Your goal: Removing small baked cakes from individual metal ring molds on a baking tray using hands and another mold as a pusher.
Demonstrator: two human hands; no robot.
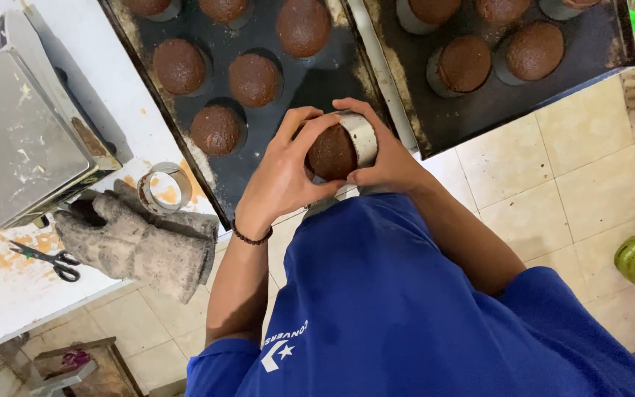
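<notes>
Head view: both hands' fingers (310,132) pinch a ringed brown cake (334,151) beside dark tray (317,77), gloves (137,242) nearby.

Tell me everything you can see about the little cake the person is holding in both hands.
The cake is small, round and dark brown, with a domed, slightly crumbly top. It sits inside a shiny metal ring mould that wraps its side. It is tilted toward the camera, held above the near edge of the dark baking tray. The left hand curls over its top and left side; the right hand grips the ring from the right and behind.
</notes>
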